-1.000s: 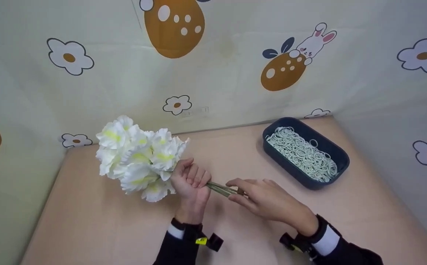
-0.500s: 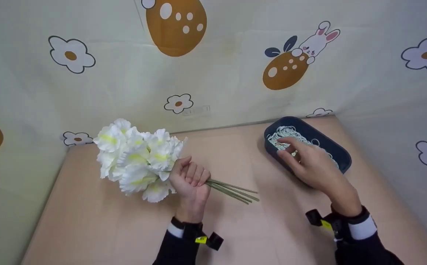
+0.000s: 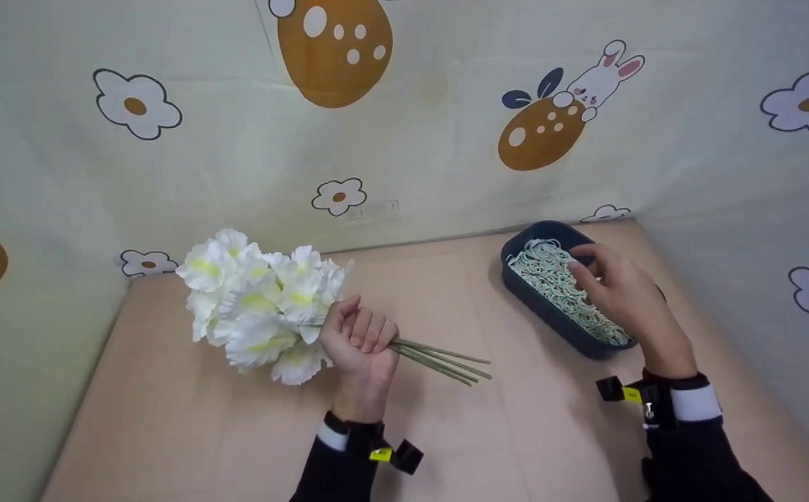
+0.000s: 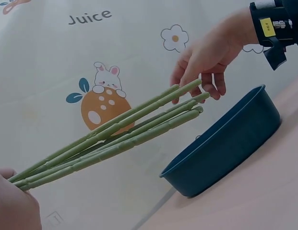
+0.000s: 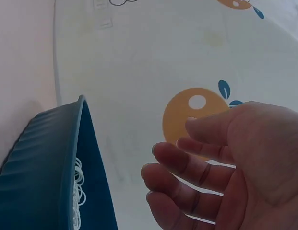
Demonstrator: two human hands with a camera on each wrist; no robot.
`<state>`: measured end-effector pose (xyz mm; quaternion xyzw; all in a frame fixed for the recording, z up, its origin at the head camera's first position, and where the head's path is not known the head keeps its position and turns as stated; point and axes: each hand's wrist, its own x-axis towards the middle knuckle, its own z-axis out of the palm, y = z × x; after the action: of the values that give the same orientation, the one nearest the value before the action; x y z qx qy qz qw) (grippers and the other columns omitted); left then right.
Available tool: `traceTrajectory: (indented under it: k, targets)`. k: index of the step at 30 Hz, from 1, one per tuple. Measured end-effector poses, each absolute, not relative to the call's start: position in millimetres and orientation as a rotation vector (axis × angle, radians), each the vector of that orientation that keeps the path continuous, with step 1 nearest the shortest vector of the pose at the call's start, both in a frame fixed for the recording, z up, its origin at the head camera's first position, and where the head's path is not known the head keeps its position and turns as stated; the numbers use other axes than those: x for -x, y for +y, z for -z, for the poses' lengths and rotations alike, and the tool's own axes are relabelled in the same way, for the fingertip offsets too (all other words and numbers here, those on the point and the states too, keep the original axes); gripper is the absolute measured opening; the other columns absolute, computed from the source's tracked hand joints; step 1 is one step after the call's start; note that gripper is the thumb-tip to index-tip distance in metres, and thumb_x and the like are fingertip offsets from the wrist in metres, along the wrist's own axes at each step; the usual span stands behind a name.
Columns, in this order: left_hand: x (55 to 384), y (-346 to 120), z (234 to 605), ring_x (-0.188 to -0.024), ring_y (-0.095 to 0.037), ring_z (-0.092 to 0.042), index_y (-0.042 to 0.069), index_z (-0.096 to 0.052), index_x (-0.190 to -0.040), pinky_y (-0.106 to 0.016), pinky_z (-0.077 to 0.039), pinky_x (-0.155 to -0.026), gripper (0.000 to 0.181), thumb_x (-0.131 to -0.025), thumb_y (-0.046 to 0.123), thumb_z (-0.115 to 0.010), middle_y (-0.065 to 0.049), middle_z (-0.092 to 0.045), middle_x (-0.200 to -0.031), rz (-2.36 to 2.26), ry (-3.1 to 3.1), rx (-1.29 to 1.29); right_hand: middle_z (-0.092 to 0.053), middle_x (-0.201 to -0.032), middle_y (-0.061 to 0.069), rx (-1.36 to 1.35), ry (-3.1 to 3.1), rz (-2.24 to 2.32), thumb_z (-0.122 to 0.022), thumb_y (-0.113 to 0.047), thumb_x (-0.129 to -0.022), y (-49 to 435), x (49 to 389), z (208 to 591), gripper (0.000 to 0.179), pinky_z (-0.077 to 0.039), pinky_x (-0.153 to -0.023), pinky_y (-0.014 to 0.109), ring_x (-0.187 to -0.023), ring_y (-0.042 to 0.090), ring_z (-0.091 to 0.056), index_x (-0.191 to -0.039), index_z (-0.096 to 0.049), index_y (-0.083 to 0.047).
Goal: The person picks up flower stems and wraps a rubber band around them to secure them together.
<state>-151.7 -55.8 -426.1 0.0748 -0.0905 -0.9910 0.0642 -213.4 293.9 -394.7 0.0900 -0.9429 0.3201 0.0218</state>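
My left hand grips a bunch of white artificial flowers by the stems. The ruffled heads, yellow at the centres, lean to the left. Bare green stem ends jut out to the right of the fist, apart from one another at their tips. Over the dark blue bin hovers my right hand, fingers loosely bent and nothing between them in the right wrist view. Pale green rubber bands fill the bin; a few white loops show inside its rim in the right wrist view.
The bin stands at the back right of the pink-beige table. Behind and at both sides rise pale fabric walls printed with flowers, orange fruit shapes and rabbits. Each wrist wears a black strap with a small camera.
My right hand has left the stem ends and moved right to above the bin, then a little farther right over it. The left hand keeps its grip on the flowers.
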Motion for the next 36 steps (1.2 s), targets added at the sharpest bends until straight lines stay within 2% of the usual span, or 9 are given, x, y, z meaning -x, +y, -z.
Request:
traceTrajectory:
  k: [9, 14, 17, 21, 27, 36]
  targets:
    - [151, -56, 426, -0.046, -0.004, -0.012, 0.019, -0.041, -0.056, -0.015, -0.015, -0.044, 0.049, -0.103, 0.006, -0.04, 0.009, -0.037, -0.039, 3.004, -0.243, -0.21, -0.078, -0.099, 0.023, -0.228, -3.011, -0.979, -0.057, -0.027, -0.119, 307, 230, 417, 0.052, -0.051, -0.065, 0.031, -0.076, 0.026, -0.075, -0.157, -0.053, 0.009]
    - [151, -56, 427, -0.047, -0.004, -0.012, 0.018, -0.041, -0.056, -0.015, -0.015, -0.044, 0.048, -0.102, 0.006, -0.04, 0.008, -0.037, -0.039, 3.008, -0.223, -0.209, -0.076, -0.091, 0.018, -0.144, -3.113, -0.859, -0.061, -0.027, -0.116, 311, 238, 431, 0.049, -0.046, -0.064, 0.033, -0.071, 0.021, -0.067, -0.152, -0.059, 0.006]
    - [151, -56, 426, -0.046, -0.004, -0.012, 0.019, -0.041, -0.056, -0.015, -0.015, -0.044, 0.049, -0.104, 0.007, -0.038, 0.008, -0.037, -0.039, 3.008, -0.232, -0.212, -0.076, -0.099, 0.023, -0.104, -3.17, -0.77, -0.063, -0.031, -0.114, 314, 242, 437, 0.05, -0.051, -0.067, 0.039, -0.078, 0.027, -0.069, -0.149, -0.062, 0.004]
    - [151, -56, 426, -0.045, -0.004, -0.014, 0.019, -0.041, -0.055, -0.015, -0.014, -0.044, 0.052, -0.106, 0.008, -0.036, 0.009, -0.037, -0.039, 3.008, -0.246, -0.224, -0.078, -0.117, 0.031, -0.072, -3.223, -0.718, -0.064, -0.033, -0.113, 316, 245, 445, 0.05, -0.058, -0.079, 0.049, -0.092, 0.034, -0.074, -0.147, -0.064, 0.004]
    - [151, -56, 426, -0.044, -0.004, -0.015, 0.019, -0.041, -0.056, -0.015, -0.015, -0.044, 0.05, -0.104, 0.007, -0.039, 0.008, -0.038, -0.039, 3.01, -0.224, -0.209, -0.076, -0.127, 0.034, -0.058, -3.276, -0.678, -0.067, -0.031, -0.111, 316, 247, 452, 0.048, -0.059, -0.093, 0.062, -0.101, 0.039, -0.072, -0.143, -0.067, 0.005]
    - [151, -56, 425, -0.047, -0.004, -0.012, 0.018, -0.041, -0.055, -0.015, -0.014, -0.045, 0.049, -0.103, 0.007, -0.041, 0.008, -0.037, -0.039, 3.017, -0.214, -0.201, -0.079, -0.116, 0.028, -0.065, -3.214, -0.673, -0.066, -0.028, -0.111, 315, 246, 451, 0.039, -0.056, -0.084, 0.051, -0.092, 0.033, -0.068, -0.133, -0.073, 0.005]
